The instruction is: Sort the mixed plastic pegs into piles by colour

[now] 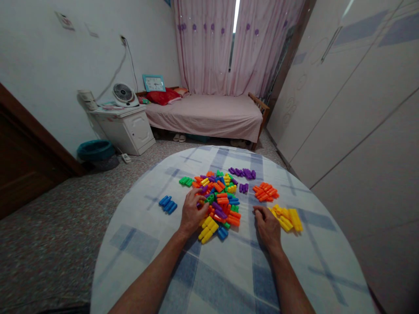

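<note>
My left hand reaches into the left side of a mixed heap of plastic building blocks shaped like joined tubes. Its thumb and forefinger close on a green block, whose round tube ends show; whether it is lifted off the heap I cannot tell. Below those fingers lie yellow blocks and a blue block. My right hand rests on the table right of the heap, fingers curled in, with no block visible in it. Just beside it is a group of yellow blocks.
Sorted groups surround the heap: orange blocks, purple blocks, blue blocks and green blocks. A checked cloth covers the round table. Beyond stand a bed, a white cabinet and a bin.
</note>
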`<state>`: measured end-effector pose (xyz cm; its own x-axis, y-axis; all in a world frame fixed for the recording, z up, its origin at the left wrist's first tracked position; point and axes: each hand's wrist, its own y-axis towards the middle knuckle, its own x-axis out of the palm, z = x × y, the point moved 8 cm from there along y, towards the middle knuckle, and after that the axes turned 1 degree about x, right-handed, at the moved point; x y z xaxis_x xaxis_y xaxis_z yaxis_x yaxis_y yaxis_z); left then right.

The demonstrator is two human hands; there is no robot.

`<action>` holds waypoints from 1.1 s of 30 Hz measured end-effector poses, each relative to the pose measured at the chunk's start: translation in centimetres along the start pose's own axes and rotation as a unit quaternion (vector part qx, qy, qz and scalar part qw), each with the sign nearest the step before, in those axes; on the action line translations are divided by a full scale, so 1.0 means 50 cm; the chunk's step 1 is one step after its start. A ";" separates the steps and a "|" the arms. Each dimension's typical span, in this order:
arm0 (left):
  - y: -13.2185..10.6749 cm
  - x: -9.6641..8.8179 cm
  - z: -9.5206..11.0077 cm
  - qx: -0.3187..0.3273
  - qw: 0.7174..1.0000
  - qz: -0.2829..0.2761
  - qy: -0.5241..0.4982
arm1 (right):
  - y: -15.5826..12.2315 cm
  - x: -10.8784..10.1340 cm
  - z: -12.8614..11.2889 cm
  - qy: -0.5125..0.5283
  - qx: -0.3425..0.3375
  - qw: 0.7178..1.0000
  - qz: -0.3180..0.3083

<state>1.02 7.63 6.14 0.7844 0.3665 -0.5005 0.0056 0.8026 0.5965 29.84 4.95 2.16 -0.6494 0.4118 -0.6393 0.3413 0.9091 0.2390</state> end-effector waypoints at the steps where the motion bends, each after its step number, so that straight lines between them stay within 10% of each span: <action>1: 0.005 -0.012 -0.003 -0.009 1.000 0.012 -0.008 | 0.000 0.000 0.000 -0.001 0.001 1.000 -0.001; 6: 0.063 -0.105 -0.071 -0.057 0.994 0.087 0.038 | -0.001 -0.001 -0.003 -0.008 -0.001 1.000 -0.003; 14: 0.150 -0.125 -0.243 -0.169 0.962 -0.056 0.207 | -0.003 -0.004 -0.007 -0.008 0.007 1.000 -0.005; 25: 0.131 -0.001 -0.216 -0.058 0.952 -0.192 0.230 | -0.003 -0.002 -0.003 -0.002 0.004 1.000 -0.005; 33: 0.150 0.041 -0.232 -0.073 0.953 -0.173 0.237 | -0.001 0.000 -0.002 0.005 0.007 1.000 -0.008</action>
<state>-4.53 19.87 2.33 0.3825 0.2108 -0.8996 0.0992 0.9586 0.2669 29.77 4.89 2.20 -0.6616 0.3989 -0.6350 0.3406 0.9143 0.2194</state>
